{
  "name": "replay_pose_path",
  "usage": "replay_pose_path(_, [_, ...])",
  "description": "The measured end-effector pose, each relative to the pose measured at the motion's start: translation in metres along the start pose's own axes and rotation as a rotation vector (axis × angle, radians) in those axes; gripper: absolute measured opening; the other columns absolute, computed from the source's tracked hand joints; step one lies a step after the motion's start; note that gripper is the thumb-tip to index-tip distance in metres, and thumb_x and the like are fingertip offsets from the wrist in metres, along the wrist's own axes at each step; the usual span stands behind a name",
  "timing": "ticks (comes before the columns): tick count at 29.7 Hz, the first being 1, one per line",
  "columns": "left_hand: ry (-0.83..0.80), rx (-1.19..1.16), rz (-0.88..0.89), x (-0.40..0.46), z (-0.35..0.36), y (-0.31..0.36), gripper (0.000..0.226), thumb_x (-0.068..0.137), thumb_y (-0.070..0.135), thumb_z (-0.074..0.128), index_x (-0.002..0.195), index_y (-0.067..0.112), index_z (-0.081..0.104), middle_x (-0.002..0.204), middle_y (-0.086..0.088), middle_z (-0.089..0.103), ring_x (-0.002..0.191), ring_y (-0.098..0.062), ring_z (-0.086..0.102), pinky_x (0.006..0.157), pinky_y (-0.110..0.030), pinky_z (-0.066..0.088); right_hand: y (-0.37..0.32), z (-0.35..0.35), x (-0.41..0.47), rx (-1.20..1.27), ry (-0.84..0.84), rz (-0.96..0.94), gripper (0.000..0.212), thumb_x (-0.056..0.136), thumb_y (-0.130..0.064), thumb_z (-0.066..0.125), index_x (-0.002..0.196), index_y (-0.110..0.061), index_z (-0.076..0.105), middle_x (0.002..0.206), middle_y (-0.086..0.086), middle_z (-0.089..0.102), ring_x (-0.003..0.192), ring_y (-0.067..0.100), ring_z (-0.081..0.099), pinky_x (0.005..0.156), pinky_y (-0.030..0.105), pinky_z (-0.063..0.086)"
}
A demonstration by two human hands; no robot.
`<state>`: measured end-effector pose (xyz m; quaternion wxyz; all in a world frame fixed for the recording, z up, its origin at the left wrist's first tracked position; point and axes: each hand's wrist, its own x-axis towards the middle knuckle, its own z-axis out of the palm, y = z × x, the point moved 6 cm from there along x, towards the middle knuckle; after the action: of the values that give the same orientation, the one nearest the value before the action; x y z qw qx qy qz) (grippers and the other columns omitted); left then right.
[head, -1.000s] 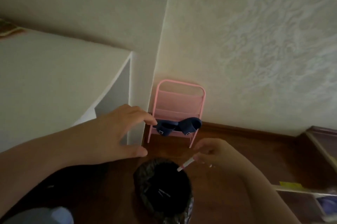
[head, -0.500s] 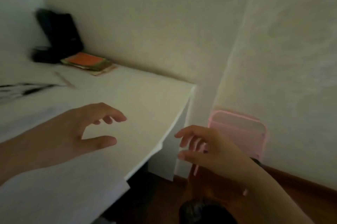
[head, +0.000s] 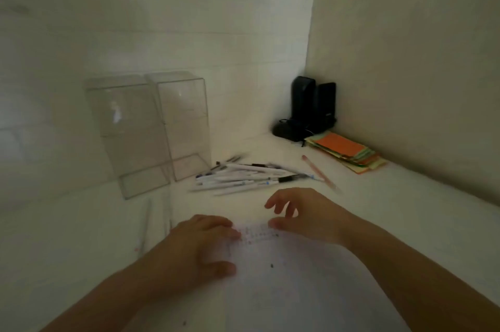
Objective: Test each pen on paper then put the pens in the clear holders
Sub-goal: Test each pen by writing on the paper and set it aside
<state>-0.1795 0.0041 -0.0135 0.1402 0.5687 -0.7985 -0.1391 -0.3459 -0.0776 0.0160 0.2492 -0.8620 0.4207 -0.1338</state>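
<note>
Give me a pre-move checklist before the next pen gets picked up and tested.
1. Right hand free to pick: ok, fingers loosely spread, holding nothing.
2. Left hand on the paper: ok, resting on its left part.
3. Pens within reach: ok, piled just beyond the right hand.
4. Clear holders ready: ok, two side by side; no pens seen inside.
5. Free writing space on the paper: ok, marks sit mainly near its far edge.
6. Pink pen tested: cannot tell.
</note>
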Motion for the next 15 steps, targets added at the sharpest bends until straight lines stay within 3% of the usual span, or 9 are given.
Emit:
replay_pose_path(2, [-0.026, 0.080, -0.009, 0.001, 0.002, -0.008, 0.085, 0.051, 0.087, 0.019, 0.125, 0.049, 0.039, 0.131, 0.031, 0.027, 0.125, 0.007, 0.021, 0.107, -0.022, 0.017, 0.002, 0.008, 0.034, -0.069, 0.032, 0.019, 0.027, 0.084, -0.034, 0.063, 0.110, -0.033, 0.058, 0.108, -0.010, 0.055, 0.090, 0.007, 0.053, 0.079, 0.022, 0.046])
replay_pose_path(4, [-0.042, 0.092, -0.010, 0.002, 0.000, -0.017, 0.083, 0.053, 0.085, 0.023, 0.126, 0.049, 0.038, 0.129, 0.032, 0.023, 0.125, 0.008, 0.017, 0.108, -0.023, 0.013, 0.005, 0.011, 0.059, -0.137, 0.080, 0.024, 0.030, 0.084, -0.032, 0.062, 0.114, -0.031, 0.056, 0.117, -0.007, 0.052, 0.099, 0.009, 0.050, 0.086, 0.024, 0.043])
replay_pose_path(7, [-0.083, 0.068, -0.021, 0.007, -0.002, -0.027, 0.073, 0.053, 0.083, 0.032, 0.119, 0.053, 0.038, 0.120, 0.035, 0.021, 0.119, 0.011, 0.017, 0.105, -0.024, 0.013, 0.006, 0.012, 0.085, -0.198, 0.159, -0.001, 0.031, 0.083, -0.028, 0.063, 0.113, -0.027, 0.058, 0.118, -0.002, 0.052, 0.107, 0.013, 0.048, 0.090, 0.026, 0.040])
replay_pose_path(11, [-0.132, 0.054, -0.033, 0.023, 0.001, -0.028, 0.060, 0.041, 0.089, 0.040, 0.093, 0.061, 0.033, 0.110, 0.033, 0.023, 0.109, 0.005, 0.019, 0.104, -0.029, 0.014, 0.000, 0.022, 0.091, -0.278, 0.184, -0.060, 0.026, 0.087, -0.029, 0.058, 0.112, -0.025, 0.059, 0.115, 0.000, 0.053, 0.111, 0.017, 0.045, 0.093, 0.029, 0.037])
replay_pose_path(15, [-0.067, 0.058, -0.013, 0.026, 0.004, -0.030, 0.058, 0.048, 0.082, 0.032, 0.100, 0.056, 0.034, 0.115, 0.027, 0.026, 0.112, 0.002, 0.020, 0.107, -0.031, 0.013, -0.016, 0.033, 0.073, -0.465, 0.210, -0.222, 0.027, 0.095, -0.027, 0.044, 0.120, -0.027, 0.053, 0.127, -0.003, 0.051, 0.120, 0.016, 0.040, 0.097, 0.028, 0.028])
